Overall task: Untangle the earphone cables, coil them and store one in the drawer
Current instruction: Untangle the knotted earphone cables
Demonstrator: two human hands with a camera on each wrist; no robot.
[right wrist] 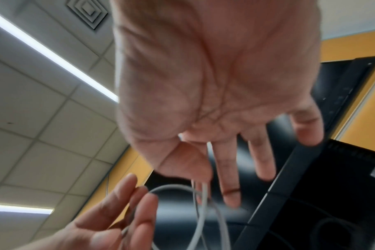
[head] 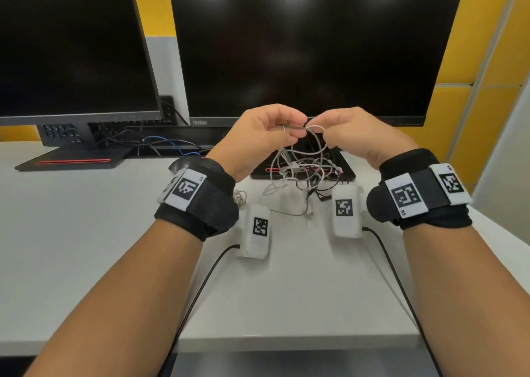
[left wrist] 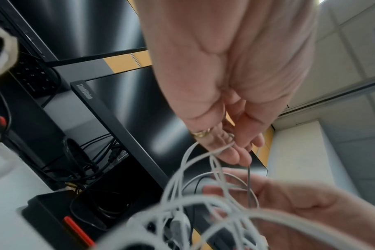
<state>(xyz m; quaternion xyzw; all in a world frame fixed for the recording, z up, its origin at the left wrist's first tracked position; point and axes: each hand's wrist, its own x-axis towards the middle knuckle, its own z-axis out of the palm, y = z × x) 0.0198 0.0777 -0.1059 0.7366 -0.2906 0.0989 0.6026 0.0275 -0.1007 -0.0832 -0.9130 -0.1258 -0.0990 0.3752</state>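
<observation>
Earphone cables: a snarl of thin white and dark rubbery earphone cables (head: 304, 170), its upper loops lifted off the white desk (head: 86, 233), its lower strands trailing on the desk and over the black monitor base (head: 348, 173) behind it.
Step in hand: untangling, judged from the knot still hanging whole beneath the hands; no coil is formed here, and no drawer is in view.
Left hand: the left hand (head: 258, 138) is raised in front of the dark monitor (head: 315, 46), thumb and fingers curled onto a grey strand (head: 295, 127) at the top of the snarl; a gold ring (left wrist: 201, 132) shows on one finger in the left wrist view.
Right hand: the right hand (head: 352, 135) pinches a white loop (head: 315, 128) between thumb and forefinger, just beside the left hand's hold; in the right wrist view its other fingers (right wrist: 231, 177) reach out nearly straight.
Cables relative to grip: both pinches sit at the very top; the bulk hangs below and between the wrists.
Second bundle: a small pale cable bundle (head: 240, 197) lies on the desk by the left wrist, apart from the snarl.
Next move calls for: drawing one strand through the loop slowly, I judge, since hard pulling would tighten the knot.
</observation>
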